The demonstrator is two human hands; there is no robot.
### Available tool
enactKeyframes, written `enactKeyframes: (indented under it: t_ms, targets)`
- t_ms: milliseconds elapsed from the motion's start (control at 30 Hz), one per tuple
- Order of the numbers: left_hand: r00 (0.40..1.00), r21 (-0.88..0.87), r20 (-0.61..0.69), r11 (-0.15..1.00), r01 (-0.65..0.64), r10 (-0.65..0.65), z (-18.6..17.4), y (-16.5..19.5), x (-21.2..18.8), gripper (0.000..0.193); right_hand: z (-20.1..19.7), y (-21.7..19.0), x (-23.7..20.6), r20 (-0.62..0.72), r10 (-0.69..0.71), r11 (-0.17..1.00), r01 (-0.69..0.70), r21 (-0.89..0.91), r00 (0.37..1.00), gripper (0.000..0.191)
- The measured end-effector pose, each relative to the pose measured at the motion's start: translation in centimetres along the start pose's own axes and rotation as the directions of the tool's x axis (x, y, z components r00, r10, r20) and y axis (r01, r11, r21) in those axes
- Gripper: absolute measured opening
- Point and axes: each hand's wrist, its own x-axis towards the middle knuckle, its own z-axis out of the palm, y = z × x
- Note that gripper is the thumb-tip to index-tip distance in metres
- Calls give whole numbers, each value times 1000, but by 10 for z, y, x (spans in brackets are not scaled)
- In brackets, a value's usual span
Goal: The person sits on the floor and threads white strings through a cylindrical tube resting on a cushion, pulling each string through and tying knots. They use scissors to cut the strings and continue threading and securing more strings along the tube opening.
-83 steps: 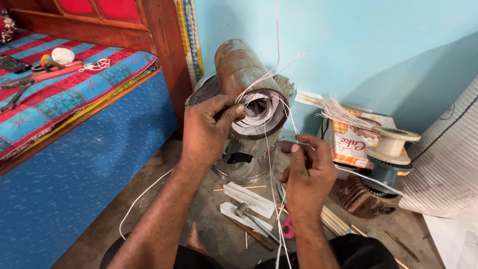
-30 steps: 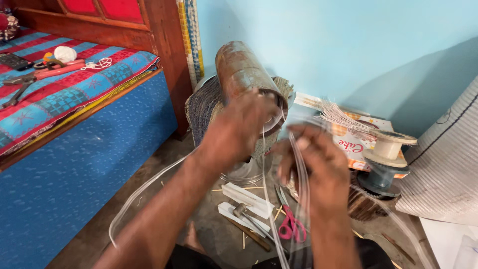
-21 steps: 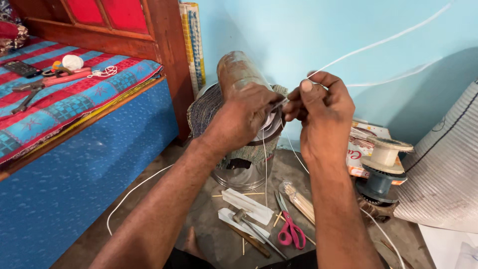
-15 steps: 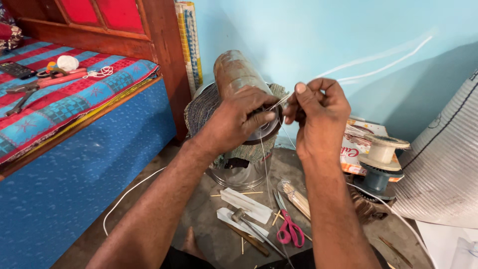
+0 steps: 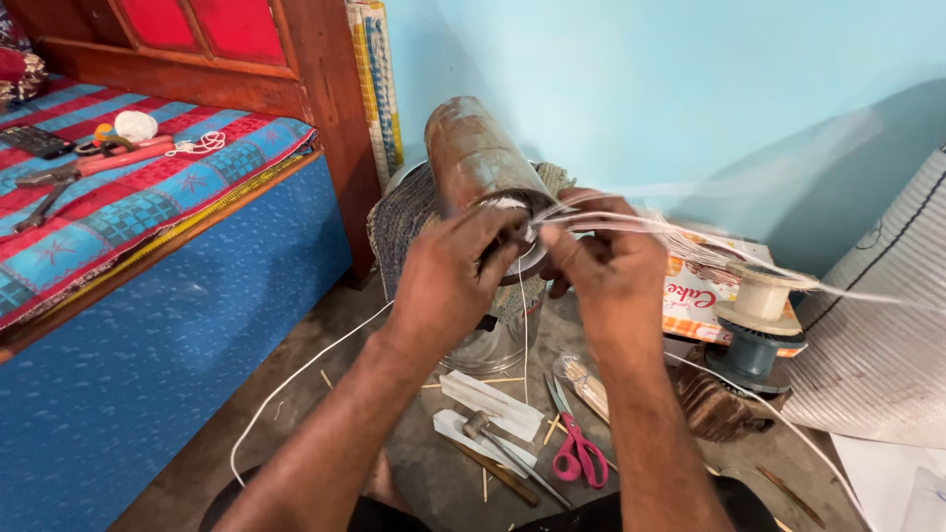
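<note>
Two hands meet at the mouth of the rusty metal can (image 5: 480,158): left hand (image 5: 445,286) and right hand (image 5: 609,271), fingers pinched together on thin white strips (image 5: 631,223). Those look light, springy and slick; grip them close to the can.

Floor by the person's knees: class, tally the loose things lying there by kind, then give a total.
Pink-handled scissors: 1
Small hammer: 1
White flat pieces: 2
Spools on the stand: 2
Total: 6

Both hands, left and right, pinch white strands at the mouth of the rusty metal cylinder.
</note>
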Motion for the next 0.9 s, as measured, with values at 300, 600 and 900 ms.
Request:
enactKeyframes:
  t_ms: [300,600,900]
  targets:
    - [976,-158,172,974,161,-133,2,16,14,50,-9,-1,-7,194,53,985,-84,152,980,51]
    - [929,205,325,972,115,-179,-14,0,9,58,1,11,7,191,108,978,-69,-198,976,40]
    - [940,399,311,917,2,-138,-2,-30,-21,18,20,52,-10,192,-273,794,334,-508,943,18]
